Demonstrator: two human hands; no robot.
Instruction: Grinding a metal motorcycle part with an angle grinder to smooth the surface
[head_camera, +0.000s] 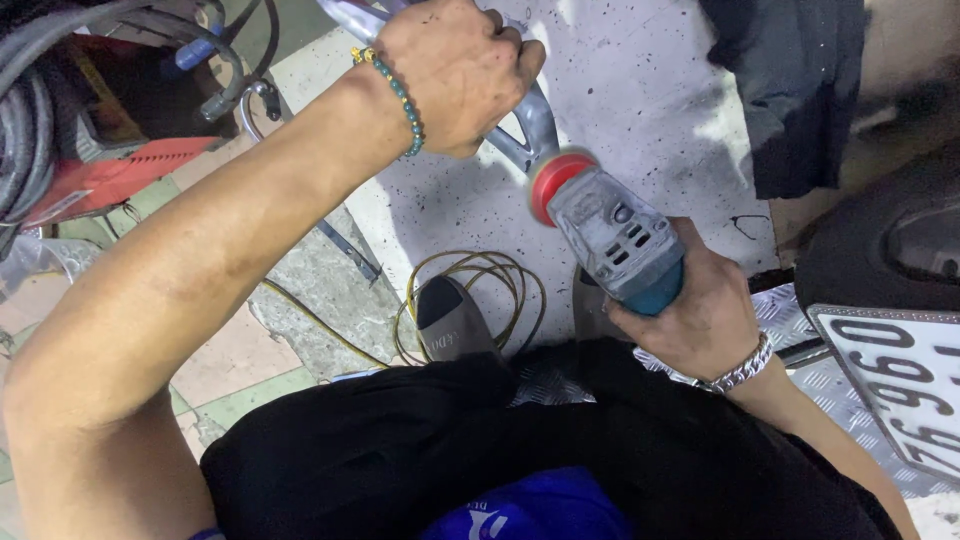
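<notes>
View: I look straight down from the head camera over two bare forearms and a lap in black clothing
Left hand: my left hand (455, 75) is at the top centre, closed in a tight fist around a bent grey metal part (530, 125), with a beaded bracelet (400, 95) on the wrist
Metal part: it runs from under the fist down and to the right, and its lower end meets the grinder's disc; a thinner shiny stretch shows above the fist at the top edge
Right hand: my right hand (700, 315) is at centre right, fingers wrapped shut around the rear of a grinder (615, 235), with a silver chain bracelet (740, 368) on the wrist
Grinder: grey head with a teal body, pointing up and left; its red disc (555, 180) is blurred and sits against the metal part, just below the left fist
Floor: pale speckled concrete (640, 90) lies under the work, with tiled floor to the left
Cord: a yellow cord (480, 290) lies coiled on the floor, below the grinder and beside a dark shoe (450, 320)
Left side: a red machine (120, 150) with thick grey hoses (40, 110) stands at the upper left, well apart from the hands
Right side: a dark tyre (880, 250) and a white number plate (900, 380) sit at the right edge, over ridged metal sheet (800, 320)
Top right: a dark cloth (790, 80) hangs down over the concrete
</notes>
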